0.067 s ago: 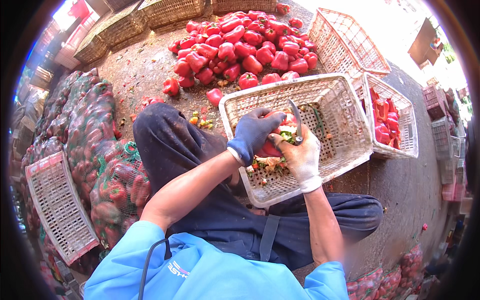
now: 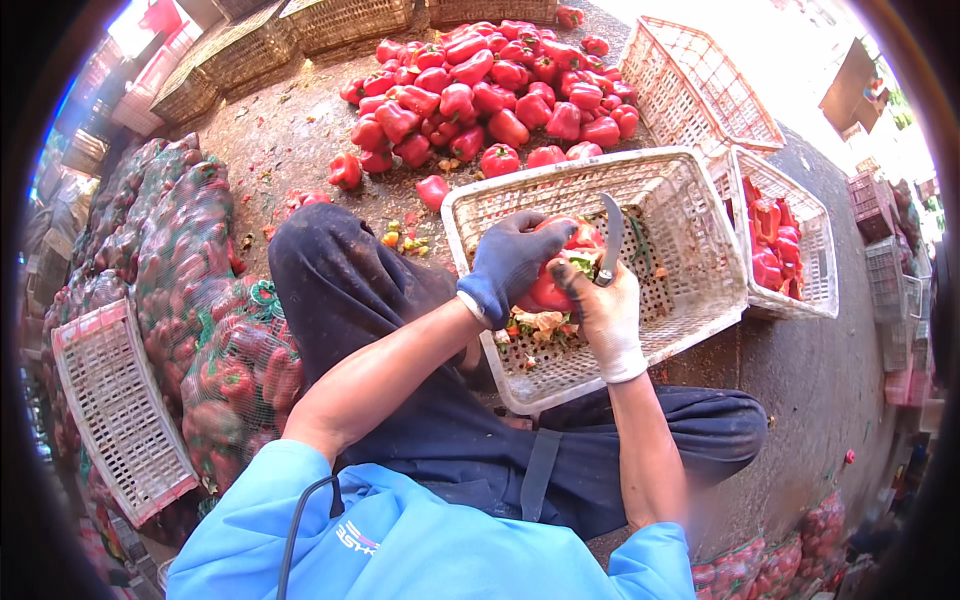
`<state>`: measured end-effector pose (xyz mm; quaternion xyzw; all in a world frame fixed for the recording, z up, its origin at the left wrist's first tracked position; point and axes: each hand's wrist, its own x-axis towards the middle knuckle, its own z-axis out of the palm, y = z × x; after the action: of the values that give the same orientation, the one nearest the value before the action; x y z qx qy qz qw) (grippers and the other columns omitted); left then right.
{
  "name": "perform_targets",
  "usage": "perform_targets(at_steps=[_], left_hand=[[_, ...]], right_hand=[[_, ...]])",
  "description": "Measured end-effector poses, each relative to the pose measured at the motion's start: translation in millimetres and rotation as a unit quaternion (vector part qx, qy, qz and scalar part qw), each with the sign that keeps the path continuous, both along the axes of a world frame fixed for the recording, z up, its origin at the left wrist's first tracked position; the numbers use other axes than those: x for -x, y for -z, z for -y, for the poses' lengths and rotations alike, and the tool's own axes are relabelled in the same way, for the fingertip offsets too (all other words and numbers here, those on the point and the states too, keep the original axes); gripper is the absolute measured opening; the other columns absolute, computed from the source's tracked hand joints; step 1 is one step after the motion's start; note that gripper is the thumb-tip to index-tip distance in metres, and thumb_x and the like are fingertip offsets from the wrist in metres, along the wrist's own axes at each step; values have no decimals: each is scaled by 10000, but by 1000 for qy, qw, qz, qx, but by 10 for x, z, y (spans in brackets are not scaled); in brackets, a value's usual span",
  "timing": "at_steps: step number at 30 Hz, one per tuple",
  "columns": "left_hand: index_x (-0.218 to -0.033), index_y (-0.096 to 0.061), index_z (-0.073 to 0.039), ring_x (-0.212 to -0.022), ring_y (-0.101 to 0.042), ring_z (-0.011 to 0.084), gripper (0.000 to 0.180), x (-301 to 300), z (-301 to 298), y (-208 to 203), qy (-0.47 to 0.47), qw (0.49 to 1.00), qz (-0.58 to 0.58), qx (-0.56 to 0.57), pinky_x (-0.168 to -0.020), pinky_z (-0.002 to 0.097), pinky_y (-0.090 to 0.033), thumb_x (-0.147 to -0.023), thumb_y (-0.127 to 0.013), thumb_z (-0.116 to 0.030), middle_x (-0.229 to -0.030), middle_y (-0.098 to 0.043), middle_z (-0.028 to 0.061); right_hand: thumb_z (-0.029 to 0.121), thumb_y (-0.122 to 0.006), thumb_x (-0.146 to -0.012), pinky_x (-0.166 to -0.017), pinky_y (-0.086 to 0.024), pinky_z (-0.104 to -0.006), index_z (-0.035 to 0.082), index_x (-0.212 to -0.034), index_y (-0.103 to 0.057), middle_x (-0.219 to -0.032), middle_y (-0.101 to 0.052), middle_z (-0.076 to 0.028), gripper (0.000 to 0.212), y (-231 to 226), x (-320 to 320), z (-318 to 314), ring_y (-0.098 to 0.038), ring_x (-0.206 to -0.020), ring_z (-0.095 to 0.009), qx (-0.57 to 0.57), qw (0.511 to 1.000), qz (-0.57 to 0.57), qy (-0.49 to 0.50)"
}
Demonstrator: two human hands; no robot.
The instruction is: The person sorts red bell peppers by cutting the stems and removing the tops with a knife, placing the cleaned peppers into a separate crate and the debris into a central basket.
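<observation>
My left hand (image 2: pixel 503 268), in a blue and dark grey glove, is closed round a red bell pepper (image 2: pixel 552 291). Its cut side faces my right, with pale flesh and green bits showing. In a stained white glove, my right hand (image 2: pixel 604 318) grips a knife (image 2: pixel 611 240) by its handle, the curved blade pointing up and away from me. The right thumb rests by the pepper's cut part. Both hands are over a white plastic crate (image 2: pixel 690 240) tilted against my legs. Pepper trimmings (image 2: pixel 540 325) lie in its near left part.
Beyond the crate is a heap of red bell peppers (image 2: pixel 480 95) on the floor. A smaller crate (image 2: pixel 815 290) at right holds red pepper pieces (image 2: pixel 770 245). Net sacks of peppers (image 2: pixel 185 240) and a leaning crate (image 2: pixel 120 400) stand at left. Another crate (image 2: pixel 690 85) is far right.
The knife blade has swung to the right, away from the pepper. My right hand has shifted slightly, and more of the pepper's cut side shows.
</observation>
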<state>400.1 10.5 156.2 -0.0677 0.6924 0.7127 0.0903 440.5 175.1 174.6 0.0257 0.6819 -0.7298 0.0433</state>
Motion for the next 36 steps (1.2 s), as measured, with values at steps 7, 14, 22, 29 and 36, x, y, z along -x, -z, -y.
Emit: perform_targets(at_steps=[7,14,22,29,36], left_hand=[[-1193,-768,38,-870,-717,119,478,75,-8,109,-5,999,-30,-40,-794,306,-599,-950,-828,-369,-983,-793,88],[-1323,-736,13,-1024,-721,157,346,-22,101,53,21,991,27,-129,-942,314,-575,-1087,-606,-204,-1229,-755,112],[-1217,-764,17,-909,-718,121,429,49,139,293,-11,993,-24,-115,-854,303,-589,-1038,-712,-369,-1042,-776,88],[-1261,-753,-3,-969,-710,173,335,81,233,183,212,976,-1,51,-885,330,-576,-1055,-670,-253,-1159,-755,76],[-1326,-698,44,-1222,-624,173,545,4,122,67,434,901,-16,2,-1094,353,-475,-1000,-749,-389,-1269,-712,98]], right_hand=[[586,-725,-1019,-398,-428,-284,155,-1034,-743,-729,-672,23,431,57,-101,-57,-611,-519,-104,238,952,192,9],[695,-681,-1003,-445,-325,-296,235,-839,-627,-655,-524,42,491,-20,28,-273,-533,-518,-140,278,920,271,-58],[736,-691,-974,-425,-329,-314,229,-869,-634,-644,-566,19,521,-9,76,-388,-524,-516,-151,249,944,214,-35],[700,-699,-994,-400,-319,-248,240,-989,-663,-649,-557,70,461,-88,75,-476,-525,-500,-71,99,987,123,26],[570,-798,-981,-376,-352,-245,261,-1016,-635,-699,-620,48,351,120,176,-664,-555,-494,-83,188,956,213,70]])
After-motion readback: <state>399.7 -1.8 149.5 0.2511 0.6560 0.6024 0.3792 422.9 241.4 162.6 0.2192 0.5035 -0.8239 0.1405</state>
